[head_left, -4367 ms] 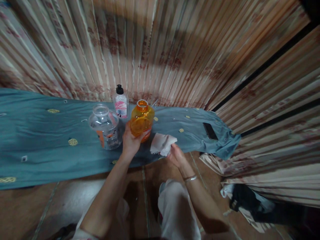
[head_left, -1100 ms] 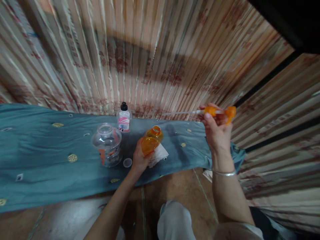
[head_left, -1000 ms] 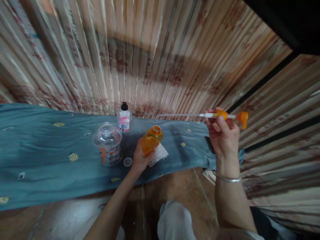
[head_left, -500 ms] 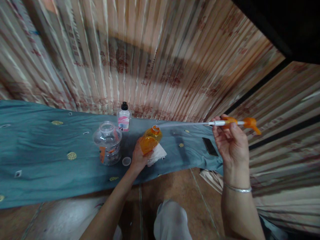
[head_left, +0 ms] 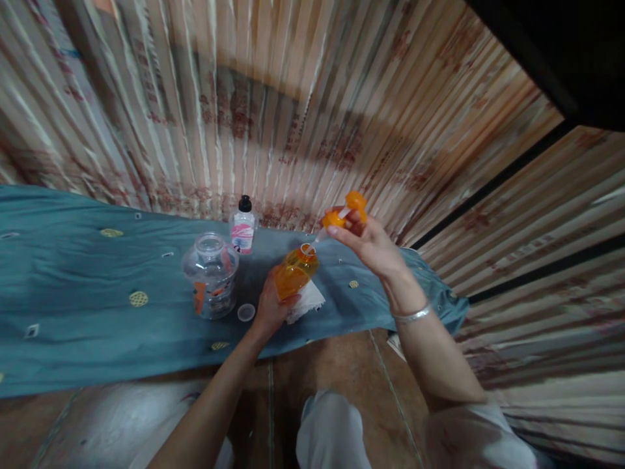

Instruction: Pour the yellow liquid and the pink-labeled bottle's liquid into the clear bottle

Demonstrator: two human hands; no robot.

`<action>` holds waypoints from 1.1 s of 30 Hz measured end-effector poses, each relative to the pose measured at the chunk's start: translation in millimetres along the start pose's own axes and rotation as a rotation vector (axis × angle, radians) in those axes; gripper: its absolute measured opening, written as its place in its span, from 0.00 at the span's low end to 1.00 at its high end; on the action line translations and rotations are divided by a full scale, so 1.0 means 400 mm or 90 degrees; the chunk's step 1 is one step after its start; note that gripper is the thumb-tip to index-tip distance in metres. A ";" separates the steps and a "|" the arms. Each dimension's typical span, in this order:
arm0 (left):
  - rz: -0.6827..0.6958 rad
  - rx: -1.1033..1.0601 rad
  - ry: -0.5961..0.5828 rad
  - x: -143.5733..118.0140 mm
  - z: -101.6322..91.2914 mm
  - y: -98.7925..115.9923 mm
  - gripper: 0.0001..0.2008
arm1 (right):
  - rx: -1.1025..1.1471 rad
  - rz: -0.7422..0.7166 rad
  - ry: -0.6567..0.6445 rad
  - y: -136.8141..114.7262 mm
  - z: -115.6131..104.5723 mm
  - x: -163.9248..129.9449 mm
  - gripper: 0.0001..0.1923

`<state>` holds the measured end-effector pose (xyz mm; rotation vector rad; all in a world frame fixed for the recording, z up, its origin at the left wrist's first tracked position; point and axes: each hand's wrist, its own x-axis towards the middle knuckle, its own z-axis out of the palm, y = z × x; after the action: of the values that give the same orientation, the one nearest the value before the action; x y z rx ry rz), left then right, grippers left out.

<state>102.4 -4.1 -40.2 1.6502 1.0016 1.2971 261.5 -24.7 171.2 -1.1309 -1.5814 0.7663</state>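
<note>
My left hand (head_left: 273, 301) is closed around an orange see-through bottle (head_left: 295, 273), which leans a little to the right with its mouth uncovered. Above that mouth, my right hand (head_left: 364, 241) pinches an orange-and-white pump dispenser (head_left: 336, 219) by its collar. The pump's pale tube slants down to the left into the bottle's opening; how deep it reaches is hard to see. Partly behind the bottle and left hand lies a white cloth or tissue (head_left: 308, 302). A small round clear lid (head_left: 246, 312) rests left of my left hand.
A clear wide jar (head_left: 211, 277) stands open on the teal cloth-covered surface (head_left: 97, 280). Behind it is a clear bottle with a black cap and pink label (head_left: 243, 227). A pleated patterned curtain (head_left: 244, 117) hangs along the back.
My right hand has come left with the pump, from far right of the bottle to just above its mouth. The tube's end is now inside the opening. My left hand has barely moved.
</note>
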 end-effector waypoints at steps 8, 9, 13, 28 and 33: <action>-0.025 0.001 0.000 -0.002 0.009 0.007 0.35 | -0.043 0.042 -0.085 0.081 0.047 -0.012 0.24; -0.028 0.002 0.000 -0.003 0.010 0.007 0.35 | -0.038 0.050 -0.083 0.085 0.048 -0.014 0.24; -0.036 0.003 -0.002 -0.003 0.011 0.014 0.35 | -0.023 0.071 -0.078 0.098 0.050 -0.019 0.23; -0.026 0.007 -0.007 -0.005 0.013 0.024 0.35 | -0.098 0.050 -0.112 0.100 0.034 -0.028 0.21; -0.030 0.013 -0.010 -0.004 0.010 0.031 0.35 | -0.153 0.042 -0.131 0.099 0.033 -0.022 0.20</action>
<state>107.6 -10.8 -29.9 1.6403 1.0420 1.2444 261.0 -17.9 128.9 -1.3152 -1.8542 0.7704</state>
